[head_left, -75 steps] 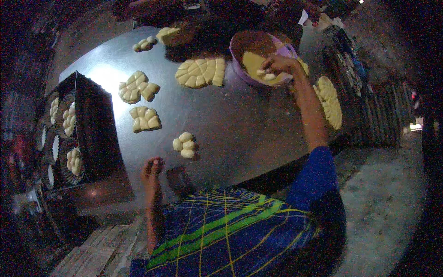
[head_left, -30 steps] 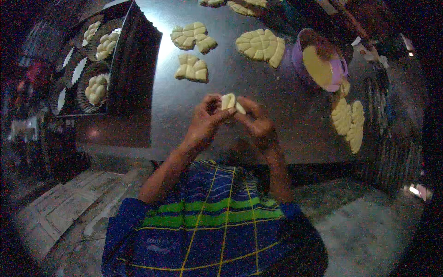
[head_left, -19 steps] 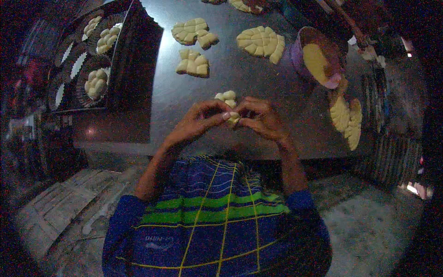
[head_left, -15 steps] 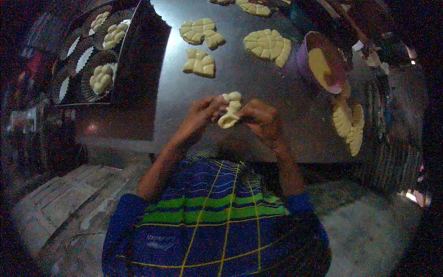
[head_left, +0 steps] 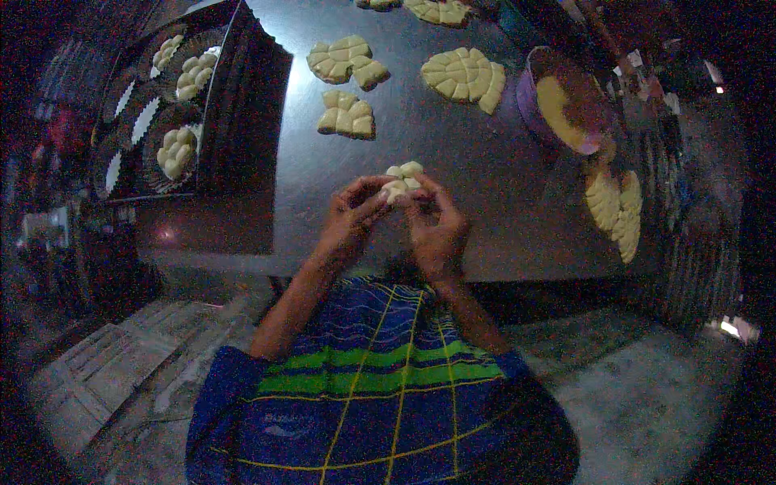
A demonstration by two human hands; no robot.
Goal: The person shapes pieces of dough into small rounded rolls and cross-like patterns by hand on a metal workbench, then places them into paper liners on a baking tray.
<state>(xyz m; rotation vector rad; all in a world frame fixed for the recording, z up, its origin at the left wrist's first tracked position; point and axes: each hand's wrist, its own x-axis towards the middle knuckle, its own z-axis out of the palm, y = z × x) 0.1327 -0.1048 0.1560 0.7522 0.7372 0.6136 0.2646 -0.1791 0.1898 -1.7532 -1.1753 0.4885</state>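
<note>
A small lumpy piece of pale dough (head_left: 402, 183) is held up above the near part of the metal table (head_left: 509, 218). My left hand (head_left: 354, 207) pinches it from the left with thumb and fingers. From the right, my right hand (head_left: 437, 226) grips the same piece, thumb below and fingers at its edge. Several scored, flat slabs of dough lie farther off: a torn slab (head_left: 343, 61), a smaller piece (head_left: 346, 115) nearer me, and a larger rounded slab (head_left: 464, 77) to the right.
At the left stands a dark tray (head_left: 198, 105) with fluted paper cups, some holding knobbly dough (head_left: 176, 153). A purple bowl (head_left: 529, 97) tilts at the right with yellowish stuff inside. Long dough pieces (head_left: 612, 206) lie near the table's right edge.
The dough piece has gone from a longer strip with a loop at its lower end to a compact cluster. My right hand has moved left and turned, closer to my left hand.
</note>
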